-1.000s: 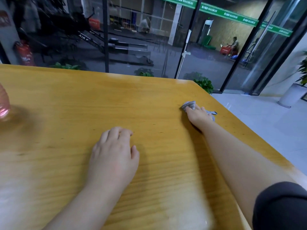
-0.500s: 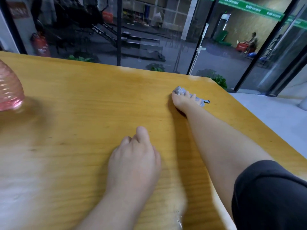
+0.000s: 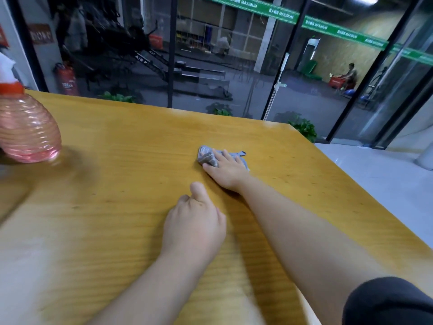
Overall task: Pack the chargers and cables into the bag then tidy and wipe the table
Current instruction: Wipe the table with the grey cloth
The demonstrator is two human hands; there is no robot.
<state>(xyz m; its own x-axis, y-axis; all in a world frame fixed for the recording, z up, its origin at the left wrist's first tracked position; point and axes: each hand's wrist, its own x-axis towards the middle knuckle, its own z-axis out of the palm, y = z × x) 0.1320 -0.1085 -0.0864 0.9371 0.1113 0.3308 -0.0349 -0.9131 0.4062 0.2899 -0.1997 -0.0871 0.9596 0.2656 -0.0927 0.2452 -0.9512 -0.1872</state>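
My right hand [image 3: 226, 171] lies flat on a crumpled grey cloth [image 3: 207, 156] and presses it onto the yellow wooden table [image 3: 117, 207], right of the table's middle. The fingers look straight, spread over the cloth. My left hand [image 3: 195, 221] rests on the tabletop just in front of the right wrist, with fingers loosely curled and the thumb up, holding nothing. No chargers, cables or bag are in view.
A pink ribbed spray bottle [image 3: 28, 127] with a red and white top stands at the table's left edge. The table's far edge and right corner lie close beyond the cloth. Glass walls and potted plants [image 3: 304, 130] stand behind the table.
My right hand has slid the cloth leftward from near the table's right edge toward the middle. My left hand has shifted right and curled its fingers. The view has turned left, showing more of the bottle.
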